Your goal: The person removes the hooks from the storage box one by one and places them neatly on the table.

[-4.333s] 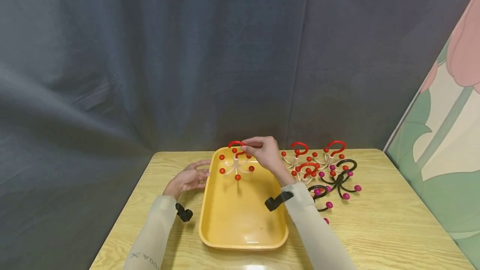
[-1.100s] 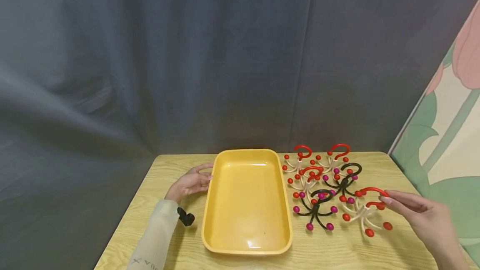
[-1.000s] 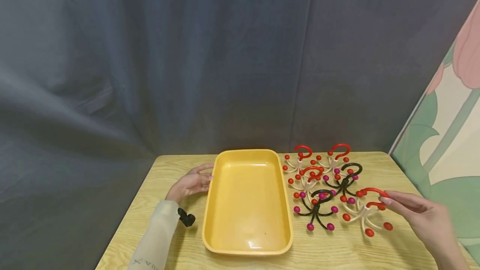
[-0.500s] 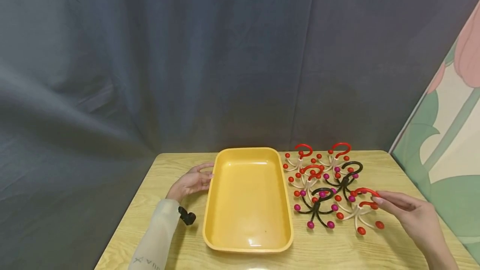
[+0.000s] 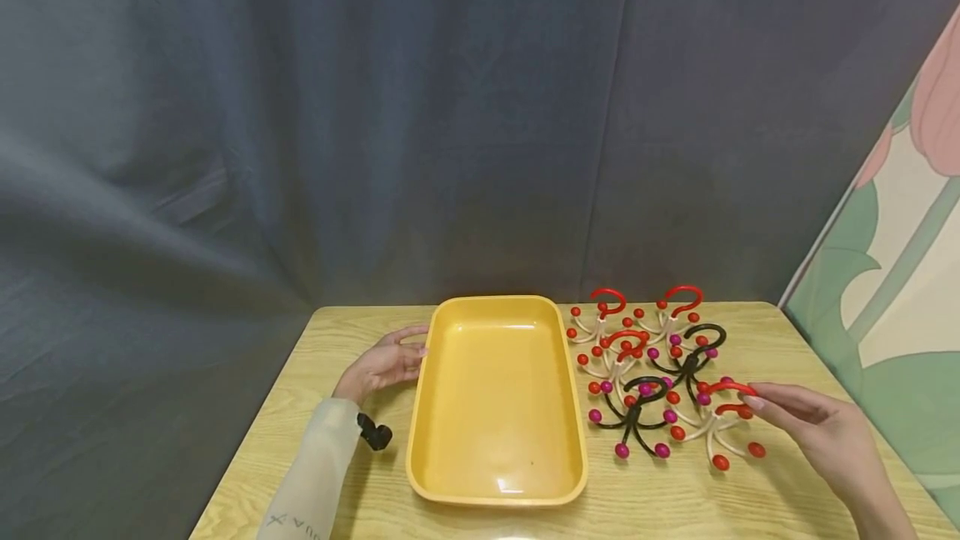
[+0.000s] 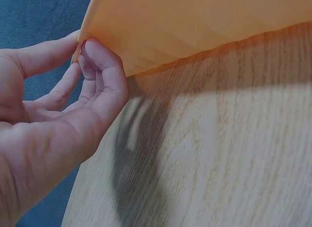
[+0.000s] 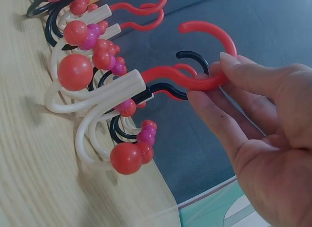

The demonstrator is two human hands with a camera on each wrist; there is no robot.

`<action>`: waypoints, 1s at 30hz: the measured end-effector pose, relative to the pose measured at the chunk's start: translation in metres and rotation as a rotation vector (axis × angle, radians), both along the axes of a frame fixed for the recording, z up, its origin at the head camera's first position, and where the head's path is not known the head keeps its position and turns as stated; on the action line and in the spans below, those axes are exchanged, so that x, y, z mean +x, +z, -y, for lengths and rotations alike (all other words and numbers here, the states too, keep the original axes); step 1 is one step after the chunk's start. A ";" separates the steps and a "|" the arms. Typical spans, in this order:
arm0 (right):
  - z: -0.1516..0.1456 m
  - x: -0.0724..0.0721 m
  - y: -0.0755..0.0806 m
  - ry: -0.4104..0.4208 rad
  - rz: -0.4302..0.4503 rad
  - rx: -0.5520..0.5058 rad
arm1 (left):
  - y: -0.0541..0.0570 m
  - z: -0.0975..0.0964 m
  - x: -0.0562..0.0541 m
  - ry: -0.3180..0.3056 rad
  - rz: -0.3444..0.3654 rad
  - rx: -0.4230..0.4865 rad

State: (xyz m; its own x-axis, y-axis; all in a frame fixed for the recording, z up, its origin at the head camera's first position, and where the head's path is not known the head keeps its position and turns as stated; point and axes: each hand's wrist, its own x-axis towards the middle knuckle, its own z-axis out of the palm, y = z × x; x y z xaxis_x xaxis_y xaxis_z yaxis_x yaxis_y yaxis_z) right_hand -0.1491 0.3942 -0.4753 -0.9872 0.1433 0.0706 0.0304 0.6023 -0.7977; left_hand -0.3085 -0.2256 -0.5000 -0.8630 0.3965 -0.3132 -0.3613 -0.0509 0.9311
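My right hand (image 5: 817, 432) pinches the red hook of a white multi-arm hanger (image 5: 718, 432) with red ball tips, at the near right of the group. In the right wrist view, thumb and fingers of this hand (image 7: 258, 105) close round the red curve of the hanger (image 7: 122, 88). Its arms are low over the table, and I cannot tell if they touch it. The yellow tray (image 5: 420, 440) holds nothing. Fingers of my left hand (image 5: 381, 369) hold the tray's left rim; the left wrist view shows them curled at the edge of the tray (image 6: 146, 31).
More white hangers with red hooks (image 5: 600, 323) stand right of the tray, with two black hangers (image 5: 633, 415) with magenta balls among them. A dark curtain (image 5: 450, 148) rises behind the wooden table (image 5: 255, 440). A flower-patterned panel (image 5: 900, 340) stands at the right.
Earlier the right hand held a red-hooked hanger over the tray. It then carried it to the near right of the group, and lately shifted it slightly left. The left hand stays put.
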 end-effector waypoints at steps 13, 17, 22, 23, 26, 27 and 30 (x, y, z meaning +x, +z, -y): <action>0.002 -0.010 -0.002 0.064 -0.074 0.021 | -0.002 0.004 0.001 0.013 -0.007 0.000; 0.000 -0.010 -0.002 0.070 -0.055 0.000 | -0.002 0.004 0.002 0.014 -0.009 -0.001; -0.001 -0.009 -0.003 0.071 -0.062 -0.033 | -0.002 0.003 0.003 0.009 -0.006 0.004; -0.001 -0.009 -0.004 0.073 -0.068 -0.035 | -0.001 0.003 0.003 0.009 -0.006 0.005; 0.000 -0.009 -0.004 0.072 -0.082 -0.037 | -0.001 0.002 0.002 0.006 -0.007 0.004; 0.000 -0.009 -0.004 0.074 -0.088 -0.028 | -0.001 0.002 0.002 0.007 -0.004 0.005; 0.000 -0.009 -0.004 0.082 -0.099 -0.033 | 0.000 0.002 0.002 0.010 -0.001 0.002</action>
State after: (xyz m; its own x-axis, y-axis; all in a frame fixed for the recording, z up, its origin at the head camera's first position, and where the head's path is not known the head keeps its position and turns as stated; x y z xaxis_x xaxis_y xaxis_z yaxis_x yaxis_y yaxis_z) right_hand -0.1583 0.3944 -0.4797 -0.9840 0.0667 0.1650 -0.0976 0.5732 -0.8136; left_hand -0.3068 -0.2272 -0.5002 -0.8673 0.3884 -0.3113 -0.3596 -0.0566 0.9314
